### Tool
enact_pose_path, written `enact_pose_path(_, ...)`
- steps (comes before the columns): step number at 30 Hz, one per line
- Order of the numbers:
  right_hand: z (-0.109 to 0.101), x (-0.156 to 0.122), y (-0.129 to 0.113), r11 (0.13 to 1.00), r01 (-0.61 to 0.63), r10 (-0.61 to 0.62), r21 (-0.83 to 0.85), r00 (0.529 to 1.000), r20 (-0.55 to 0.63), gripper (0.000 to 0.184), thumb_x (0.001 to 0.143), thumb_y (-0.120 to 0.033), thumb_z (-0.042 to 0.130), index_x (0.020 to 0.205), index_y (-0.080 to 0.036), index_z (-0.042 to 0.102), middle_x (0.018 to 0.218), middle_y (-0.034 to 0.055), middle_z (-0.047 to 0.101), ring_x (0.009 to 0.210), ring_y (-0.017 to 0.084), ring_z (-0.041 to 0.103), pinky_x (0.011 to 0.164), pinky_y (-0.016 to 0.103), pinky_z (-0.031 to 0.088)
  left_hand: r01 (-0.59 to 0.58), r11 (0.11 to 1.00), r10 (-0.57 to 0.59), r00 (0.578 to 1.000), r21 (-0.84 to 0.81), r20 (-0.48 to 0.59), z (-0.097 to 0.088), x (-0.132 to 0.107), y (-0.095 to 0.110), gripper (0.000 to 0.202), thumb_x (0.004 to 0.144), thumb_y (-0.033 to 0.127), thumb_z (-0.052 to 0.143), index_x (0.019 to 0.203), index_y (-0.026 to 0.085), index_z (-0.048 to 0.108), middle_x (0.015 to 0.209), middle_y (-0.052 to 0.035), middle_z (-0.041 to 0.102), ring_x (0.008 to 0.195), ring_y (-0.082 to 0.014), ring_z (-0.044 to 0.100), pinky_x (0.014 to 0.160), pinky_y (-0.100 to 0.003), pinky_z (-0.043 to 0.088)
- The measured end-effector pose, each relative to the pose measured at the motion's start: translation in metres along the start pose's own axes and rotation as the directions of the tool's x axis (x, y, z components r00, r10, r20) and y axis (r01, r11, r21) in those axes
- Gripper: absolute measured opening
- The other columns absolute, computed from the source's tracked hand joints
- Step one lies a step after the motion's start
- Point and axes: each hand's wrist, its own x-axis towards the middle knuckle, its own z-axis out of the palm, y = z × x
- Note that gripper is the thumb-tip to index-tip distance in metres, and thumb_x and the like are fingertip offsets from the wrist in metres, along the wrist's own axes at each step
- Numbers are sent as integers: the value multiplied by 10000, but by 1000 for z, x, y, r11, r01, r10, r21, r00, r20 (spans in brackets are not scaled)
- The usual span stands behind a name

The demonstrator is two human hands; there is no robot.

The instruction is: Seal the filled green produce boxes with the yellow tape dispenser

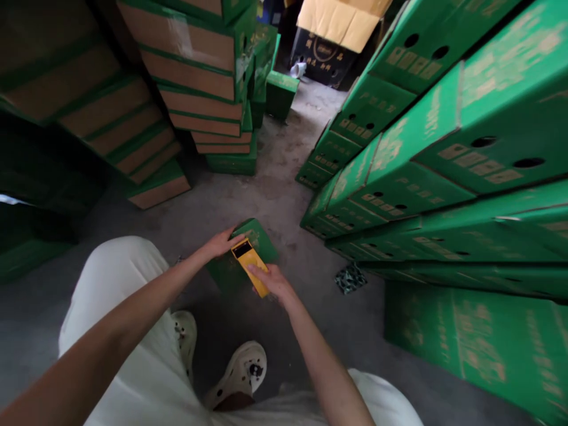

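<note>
My right hand (271,280) grips an oblong yellow device (252,263) with a dark panel at its far end, thumb lying across its face. My left hand (220,242) is by the device's far end, fingers stretched out and apart, near the corner of a small green box (262,238). That box is on the floor below both hands, partly covered by them and the device. Whether the left fingertips press on the box or on the device is unclear.
Stacked green cartons (399,171) line the right side. More green and brown cartons (195,77) are piled at the left. A black carton (322,56) with open flaps stands at the back. A dark patterned piece (350,278) lies on the concrete floor (284,154).
</note>
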Motion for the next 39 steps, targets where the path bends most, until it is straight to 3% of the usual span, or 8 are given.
enact_pose_path(3, -6, -1, 1, 1000, 8, -8, -9, 1000, 18, 511, 723, -622, 711, 933, -159, 655, 721, 43, 670, 556, 148, 626, 544, 267, 522, 93, 992, -92, 996, 89, -10, 3, 2, -11, 740, 880, 737, 314, 1365, 221, 527, 1316, -156, 605, 1218, -327, 552, 951, -374, 413)
enact_pose_path(11, -53, -94, 81, 981, -114, 106, -157, 992, -64, 539, 791, -646, 614, 1036, -173, 695, 940, 67, 726, 864, 232, 682, 706, 292, 534, 68, 997, -65, 991, -27, 119, 20, 24, -39, 619, 882, 701, 368, 1184, 251, 668, 1150, -122, 693, 1090, -294, 616, 877, -318, 421)
enact_pose_path(19, -54, -50, 87, 949, -176, 162, -260, 984, -76, 591, 754, -676, 625, 970, -133, 716, 892, 76, 728, 815, 218, 675, 667, 265, 506, 26, 993, -11, 992, -116, 124, 29, 25, -42, 582, 898, 669, 374, 1153, 248, 685, 1101, -96, 709, 1035, -270, 635, 845, -293, 425)
enact_pose_path(25, -49, -53, 84, 951, -157, 137, -266, 986, -95, 621, 759, -713, 605, 912, -118, 701, 821, 94, 722, 719, 194, 686, 595, 245, 510, 46, 998, -37, 986, -51, 165, 17, 25, -39, 631, 901, 678, 329, 963, 192, 727, 925, -111, 724, 894, -256, 660, 769, -285, 433)
enact_pose_path(28, -35, -52, 69, 971, -166, 147, -172, 982, -121, 610, 739, -714, 628, 885, -124, 677, 754, 95, 705, 607, 186, 669, 543, 267, 523, 65, 998, -65, 994, 2, 93, 8, 27, -35, 602, 926, 624, 343, 1004, 161, 720, 993, -138, 721, 947, -274, 657, 798, -300, 446)
enact_pose_path(33, -4, -20, 4, 997, -49, 44, -52, 994, -98, 547, 708, -673, 700, 866, -149, 669, 694, 76, 682, 528, 176, 635, 499, 288, 527, 37, 997, -18, 967, 71, -256, -19, 30, -27, 552, 962, 496, 399, 1383, 157, 509, 1414, -141, 527, 1299, -273, 482, 1045, -347, 360)
enact_pose_path(35, 8, 7, -30, 998, 35, -38, -50, 997, -64, 544, 722, -669, 693, 859, -143, 671, 667, 75, 667, 524, 181, 632, 503, 304, 534, 28, 998, -8, 951, 62, -309, -38, 29, -26, 545, 996, 476, 302, 1371, 147, 520, 1423, -123, 521, 1324, -239, 461, 1057, -317, 354)
enact_pose_path(39, 34, 67, -91, 991, 130, -131, -39, 991, -22, 550, 767, -671, 646, 868, -131, 665, 670, 82, 662, 546, 195, 646, 548, 355, 571, 184, 972, -127, 937, 149, -325, -71, 20, -28, 628, 1007, 509, 168, 1160, 152, 661, 1208, -132, 673, 1158, -246, 599, 921, -297, 444)
